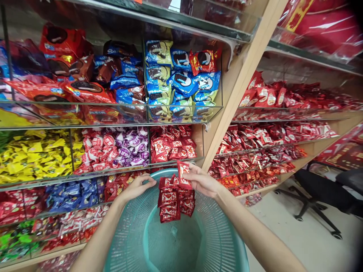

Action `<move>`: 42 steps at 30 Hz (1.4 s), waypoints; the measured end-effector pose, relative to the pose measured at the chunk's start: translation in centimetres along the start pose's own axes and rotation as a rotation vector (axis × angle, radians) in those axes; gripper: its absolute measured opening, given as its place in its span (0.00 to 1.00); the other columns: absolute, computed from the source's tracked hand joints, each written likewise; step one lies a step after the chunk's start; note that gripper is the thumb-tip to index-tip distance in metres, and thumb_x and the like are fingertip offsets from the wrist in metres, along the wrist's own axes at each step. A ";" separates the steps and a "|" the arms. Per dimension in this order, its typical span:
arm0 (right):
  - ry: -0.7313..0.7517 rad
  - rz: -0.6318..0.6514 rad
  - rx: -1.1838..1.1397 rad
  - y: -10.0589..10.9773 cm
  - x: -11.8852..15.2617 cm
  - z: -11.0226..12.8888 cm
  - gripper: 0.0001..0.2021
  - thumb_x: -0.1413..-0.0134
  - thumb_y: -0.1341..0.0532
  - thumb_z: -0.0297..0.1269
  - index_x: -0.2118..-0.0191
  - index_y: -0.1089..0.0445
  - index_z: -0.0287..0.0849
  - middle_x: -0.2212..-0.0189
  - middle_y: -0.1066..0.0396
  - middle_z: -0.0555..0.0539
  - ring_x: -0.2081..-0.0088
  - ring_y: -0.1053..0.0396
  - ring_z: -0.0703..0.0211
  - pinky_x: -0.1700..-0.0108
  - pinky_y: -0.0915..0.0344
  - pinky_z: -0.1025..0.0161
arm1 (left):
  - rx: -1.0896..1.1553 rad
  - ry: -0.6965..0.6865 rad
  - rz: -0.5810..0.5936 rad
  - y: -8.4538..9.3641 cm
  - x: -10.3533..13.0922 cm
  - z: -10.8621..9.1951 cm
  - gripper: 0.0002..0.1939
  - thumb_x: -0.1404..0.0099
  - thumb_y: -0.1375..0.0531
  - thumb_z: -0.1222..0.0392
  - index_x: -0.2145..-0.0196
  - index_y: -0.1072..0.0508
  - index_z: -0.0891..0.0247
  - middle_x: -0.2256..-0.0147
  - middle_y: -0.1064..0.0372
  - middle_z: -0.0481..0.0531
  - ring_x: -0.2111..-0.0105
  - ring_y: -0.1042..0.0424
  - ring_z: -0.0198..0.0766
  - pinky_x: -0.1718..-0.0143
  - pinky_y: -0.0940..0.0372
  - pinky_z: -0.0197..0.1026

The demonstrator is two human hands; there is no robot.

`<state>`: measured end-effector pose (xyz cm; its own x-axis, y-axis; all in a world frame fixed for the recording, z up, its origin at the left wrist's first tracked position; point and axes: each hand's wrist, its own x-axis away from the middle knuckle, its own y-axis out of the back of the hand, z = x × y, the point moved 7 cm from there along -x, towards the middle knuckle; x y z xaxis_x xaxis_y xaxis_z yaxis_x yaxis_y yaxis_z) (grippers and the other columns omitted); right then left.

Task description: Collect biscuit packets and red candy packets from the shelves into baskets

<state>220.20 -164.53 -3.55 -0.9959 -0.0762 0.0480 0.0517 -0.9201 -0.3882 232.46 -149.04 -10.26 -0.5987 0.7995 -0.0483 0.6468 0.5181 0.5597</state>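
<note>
My right hand (200,180) pinches a small red candy packet (184,175) with a pale heart print. It holds this packet upright above the far rim of a green plastic basket (129,226). Matching red packets (170,200) are stacked in neat columns at the far side inside the basket, just below that hand. My left hand (141,186) is over the basket's far left rim, palm inward, fingers loosely bent and thumb apart from them. Nothing shows in it, and I cannot tell whether it touches the rim. Similar red packets (172,145) fill a shelf compartment straight ahead.
Glass-fronted shelves hold yellow-wrapped sweets (36,153), purple sweets (132,145), blue packets (76,192) and cookie packs (181,83). A wooden upright (241,87) divides them from more red sweets (255,139) on the right. A black wheeled chair (320,189) stands on the floor at right.
</note>
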 end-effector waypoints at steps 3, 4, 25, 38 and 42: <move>-0.044 -0.066 0.099 0.9 -0.3 -1.2 0.17 0.59 0.34 0.37 0.59 0.32 0.43 0.65 0.29 0.51 0.67 0.32 0.67 0.62 0.36 0.67 | -0.017 0.003 -0.004 0.1 0.1 -0.1 0.18 0.41 0.46 0.46 0.67 0.26 0.62 0.64 0.29 0.50 0.61 0.32 0.40 0.57 0.40 0.39; -0.050 -0.091 0.136 1.3 -0.4 -1.6 0.15 0.58 0.34 0.39 0.61 0.32 0.42 0.66 0.29 0.51 0.68 0.32 0.68 0.64 0.37 0.68 | -0.021 0.003 -0.006 0.1 0.1 -0.2 0.18 0.41 0.46 0.46 0.67 0.26 0.62 0.64 0.29 0.50 0.61 0.33 0.39 0.57 0.41 0.39; -0.061 -0.151 0.368 2.3 0.9 -7.4 0.25 0.67 0.31 0.42 0.57 0.29 0.44 0.69 0.30 0.51 0.70 0.33 0.63 0.62 0.35 0.60 | -0.024 -0.021 -0.018 0.1 0.1 -0.2 0.17 0.41 0.46 0.46 0.69 0.26 0.62 0.66 0.30 0.49 0.62 0.33 0.38 0.59 0.41 0.37; 0.239 -0.221 1.182 0.4 1.2 -5.9 0.16 0.46 0.44 0.42 0.52 0.31 0.46 0.64 0.30 0.46 0.64 0.33 0.57 0.59 0.37 0.61 | -0.034 -0.006 -0.020 0.1 0.2 -0.4 0.19 0.42 0.47 0.44 0.68 0.26 0.61 0.65 0.30 0.49 0.61 0.33 0.39 0.57 0.41 0.38; 0.186 -0.213 1.374 0.1 1.2 -6.5 0.17 0.43 0.48 0.43 0.50 0.33 0.48 0.62 0.31 0.45 0.63 0.32 0.57 0.60 0.37 0.63 | -0.030 -0.005 -0.016 0.1 0.1 -0.2 0.19 0.42 0.46 0.44 0.68 0.26 0.61 0.65 0.29 0.49 0.61 0.33 0.39 0.58 0.41 0.38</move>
<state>218.51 -162.23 -9.56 -0.9832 0.0629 -0.1715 -0.1775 -0.5516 0.8150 232.31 -148.98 -10.04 -0.6060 0.7931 -0.0616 0.6229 0.5213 0.5833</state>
